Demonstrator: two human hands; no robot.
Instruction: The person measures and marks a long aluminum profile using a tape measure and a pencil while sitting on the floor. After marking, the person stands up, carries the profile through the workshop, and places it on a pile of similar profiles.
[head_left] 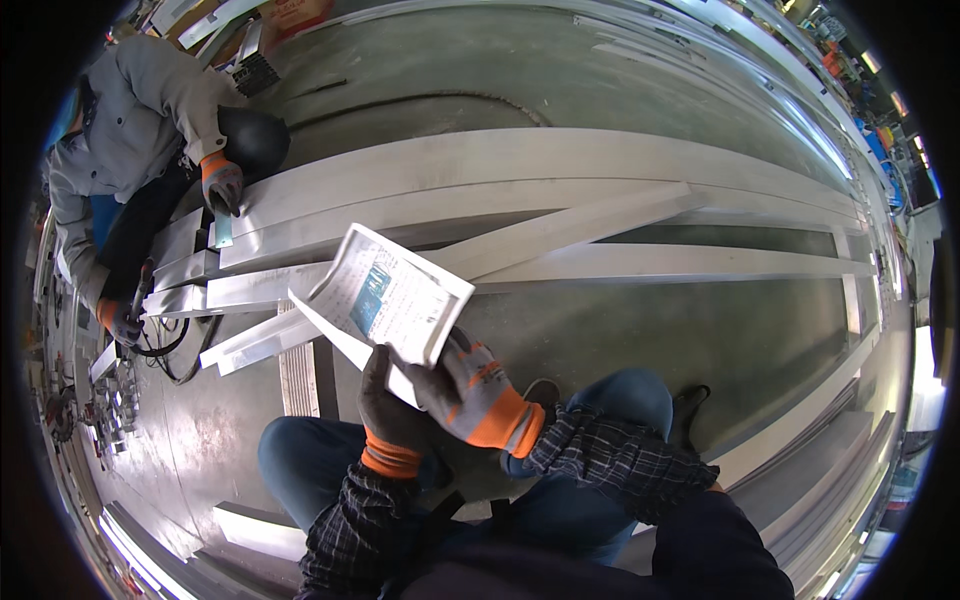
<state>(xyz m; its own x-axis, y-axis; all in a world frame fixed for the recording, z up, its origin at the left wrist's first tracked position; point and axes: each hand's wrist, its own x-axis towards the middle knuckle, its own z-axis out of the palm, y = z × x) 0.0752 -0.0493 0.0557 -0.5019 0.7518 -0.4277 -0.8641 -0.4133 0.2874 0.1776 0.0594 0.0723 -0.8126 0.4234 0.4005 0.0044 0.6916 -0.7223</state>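
Both my hands wear grey and orange work gloves and hold a stack of paper sheets (415, 290) in front of me. Printed text and a blue picture show on the top page, and one sheet hangs loose at the lower left. My left hand (395, 415) pinches the lower edge of the sheets. Close beside it, my right hand (475, 390) grips their lower right corner, its fingers partly hidden behind the paper. Beyond the sheets lie long silver metal beams (560, 165), and one slanted beam (580, 230) rests across others.
A co-worker (150, 130) in a grey jacket crouches at the far left, one gloved hand (222, 182) on a beam end, the other (122, 322) at a dark-handled tool. A hose (430, 95) lies on the floor. More metal profiles (820, 470) lie at the right.
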